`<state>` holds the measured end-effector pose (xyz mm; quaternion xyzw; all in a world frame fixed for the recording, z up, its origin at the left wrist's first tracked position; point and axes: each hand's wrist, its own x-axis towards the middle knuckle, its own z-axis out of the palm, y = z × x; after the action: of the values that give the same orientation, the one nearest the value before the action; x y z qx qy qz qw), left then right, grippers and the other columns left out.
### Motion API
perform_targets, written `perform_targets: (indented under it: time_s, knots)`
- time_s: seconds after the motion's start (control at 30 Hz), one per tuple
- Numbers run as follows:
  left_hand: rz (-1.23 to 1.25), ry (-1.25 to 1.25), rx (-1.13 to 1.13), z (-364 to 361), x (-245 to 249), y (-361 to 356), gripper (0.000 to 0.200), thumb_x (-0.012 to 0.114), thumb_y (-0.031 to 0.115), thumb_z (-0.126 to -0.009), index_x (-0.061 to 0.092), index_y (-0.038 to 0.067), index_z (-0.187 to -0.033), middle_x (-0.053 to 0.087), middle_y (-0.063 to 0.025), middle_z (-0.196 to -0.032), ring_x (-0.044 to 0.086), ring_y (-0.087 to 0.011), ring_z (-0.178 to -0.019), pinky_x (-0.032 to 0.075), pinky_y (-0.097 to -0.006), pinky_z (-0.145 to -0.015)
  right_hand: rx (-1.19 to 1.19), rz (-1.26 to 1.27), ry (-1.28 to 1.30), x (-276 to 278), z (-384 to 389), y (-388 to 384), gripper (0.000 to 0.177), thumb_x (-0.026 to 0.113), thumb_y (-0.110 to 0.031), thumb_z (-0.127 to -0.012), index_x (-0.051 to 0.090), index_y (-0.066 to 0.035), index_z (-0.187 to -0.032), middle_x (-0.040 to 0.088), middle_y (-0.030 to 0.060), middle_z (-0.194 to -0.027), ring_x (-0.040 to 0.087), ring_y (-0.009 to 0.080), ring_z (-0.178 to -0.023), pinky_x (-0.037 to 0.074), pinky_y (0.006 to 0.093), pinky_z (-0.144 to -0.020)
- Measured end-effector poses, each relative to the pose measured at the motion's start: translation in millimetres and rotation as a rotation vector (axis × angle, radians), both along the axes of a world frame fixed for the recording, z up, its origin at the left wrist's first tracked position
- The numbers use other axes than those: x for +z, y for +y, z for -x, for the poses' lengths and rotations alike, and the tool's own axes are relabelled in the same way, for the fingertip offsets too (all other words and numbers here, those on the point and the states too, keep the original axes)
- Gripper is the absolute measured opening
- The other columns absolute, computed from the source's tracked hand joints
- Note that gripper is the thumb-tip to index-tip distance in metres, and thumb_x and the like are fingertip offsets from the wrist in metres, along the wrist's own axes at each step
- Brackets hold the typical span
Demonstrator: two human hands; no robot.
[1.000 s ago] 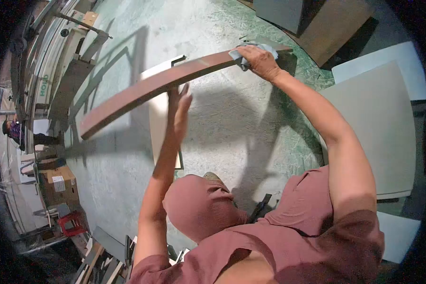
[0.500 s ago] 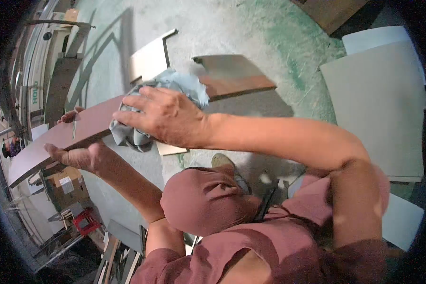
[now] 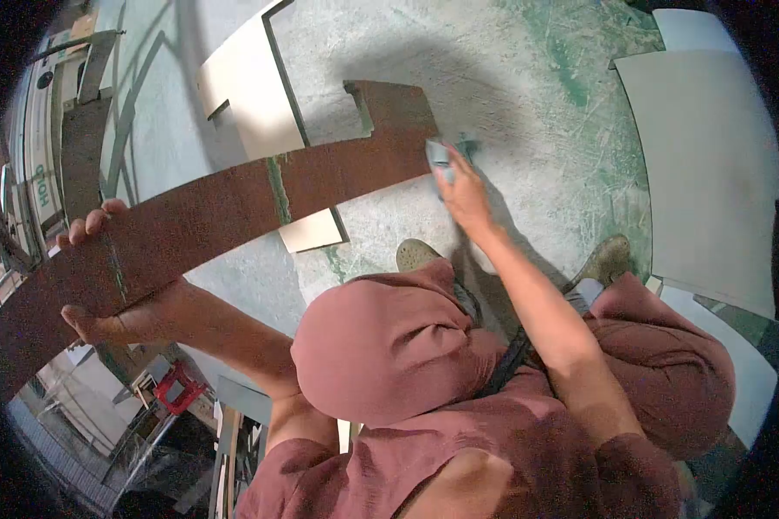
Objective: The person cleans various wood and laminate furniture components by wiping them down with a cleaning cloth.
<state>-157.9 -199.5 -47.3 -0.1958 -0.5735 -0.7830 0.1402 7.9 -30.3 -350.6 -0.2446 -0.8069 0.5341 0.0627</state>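
A long curved brown board (image 3: pixel 216 208) with a notch at its far end and greenish marks across its face stretches over the left and middle of the head view. My left hand (image 3: pixel 117 327) is closed around the board's near part, thumb on the lower edge and fingertips over the upper edge. At the notched end, my right hand (image 3: pixel 467 197) holds a grey-blue cloth (image 3: pixel 441 157) against the board's right edge. Part of the cloth is hidden by my fingers and blurred.
A pale cut panel (image 3: pixel 255 95) lies on the floor (image 3: pixel 493 78) beneath the board. Large grey-green sheets (image 3: pixel 701 173) are on the right. Machinery (image 3: pixel 48 164) stands at the left, and a red plastic item (image 3: pixel 179 387) is at the lower left.
My right hand has moved right with the cloth, from the board's middle to its notched end. The board has turned, so more of its brown face shows. My left hand still grips it.
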Motion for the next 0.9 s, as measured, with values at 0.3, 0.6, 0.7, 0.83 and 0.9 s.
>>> perform_targets:
  time_s: [0.3, 0.6, 0.7, 0.83, 0.9]
  knots:
    - [-0.109, -0.046, -0.018, -1, -7, -12, 0.060, 0.047, 0.041, -0.071, 0.037, -0.004, -0.108, 0.042, -0.0140, -0.090, 0.046, -0.0261, -0.084, 0.039, -0.0424, -0.078, 0.057, 0.003, 0.361, 91, 66, -33, 0.052, 0.048, -0.033, -0.083, 0.035, 0.000, -0.121, 0.040, 0.0209, -0.119, 0.034, 0.0336, -0.115, 0.028, 0.0386, -0.095]
    - [-0.015, -0.052, 0.218, -3, -20, -19, 0.057, 0.043, 0.041, -0.072, 0.037, -0.003, -0.107, 0.041, -0.0130, -0.086, 0.046, -0.0235, -0.082, 0.044, -0.0392, -0.074, 0.147, -0.060, 0.171, 15, 132, 17, 0.050, 0.048, -0.024, -0.081, 0.035, 0.002, -0.122, 0.035, 0.0191, -0.126, 0.033, 0.0339, -0.116, 0.027, 0.0398, -0.097]
    - [-0.006, -0.040, 0.239, -2, -24, -25, 0.056, 0.042, 0.042, -0.072, 0.038, -0.002, -0.107, 0.042, -0.0123, -0.085, 0.047, -0.0224, -0.081, 0.044, -0.0390, -0.074, 0.105, -0.125, 0.072, 22, 114, 7, 0.048, 0.047, -0.024, -0.082, 0.037, 0.003, -0.120, 0.035, 0.0212, -0.125, 0.034, 0.0352, -0.115, 0.028, 0.0406, -0.096]
    - [-0.062, -0.049, 0.258, -7, -28, -33, 0.057, 0.042, 0.042, -0.071, 0.038, -0.002, -0.107, 0.043, -0.0116, -0.085, 0.048, -0.0218, -0.080, 0.045, -0.0385, -0.072, -0.055, -0.228, -0.126, 17, 64, -21, 0.046, 0.047, -0.022, -0.082, 0.038, 0.005, -0.118, 0.036, 0.0239, -0.122, 0.035, 0.0377, -0.113, 0.028, 0.0411, -0.096]
    - [-0.086, -0.045, 0.230, -7, -31, -35, 0.057, 0.042, 0.042, -0.071, 0.038, -0.002, -0.107, 0.044, -0.0117, -0.085, 0.048, -0.0220, -0.080, 0.045, -0.0383, -0.072, -0.048, -0.204, -0.238, 24, 41, -29, 0.045, 0.047, -0.021, -0.082, 0.038, 0.006, -0.117, 0.036, 0.0260, -0.120, 0.035, 0.0397, -0.111, 0.030, 0.0416, -0.094]
